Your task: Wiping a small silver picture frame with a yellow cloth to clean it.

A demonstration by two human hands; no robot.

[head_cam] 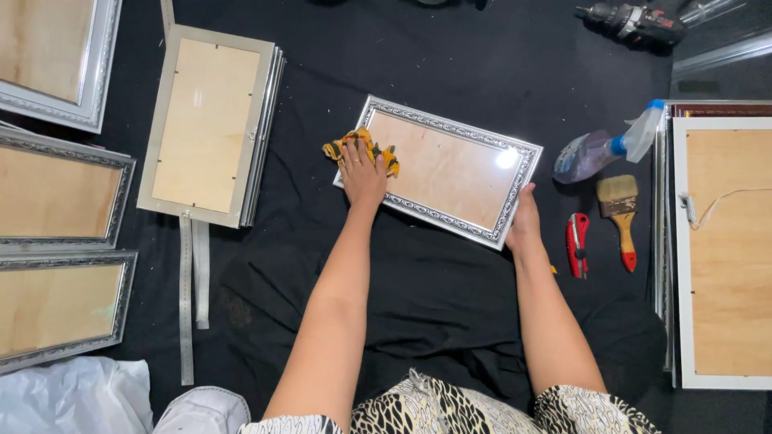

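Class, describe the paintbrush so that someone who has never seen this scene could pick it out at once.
Start at the silver ornate frame in the middle of the black cloth. To its right, below the spray bottle, lies the paintbrush. Unlike the red utility knife beside it, it has pale bristles and a red-tipped wooden handle.
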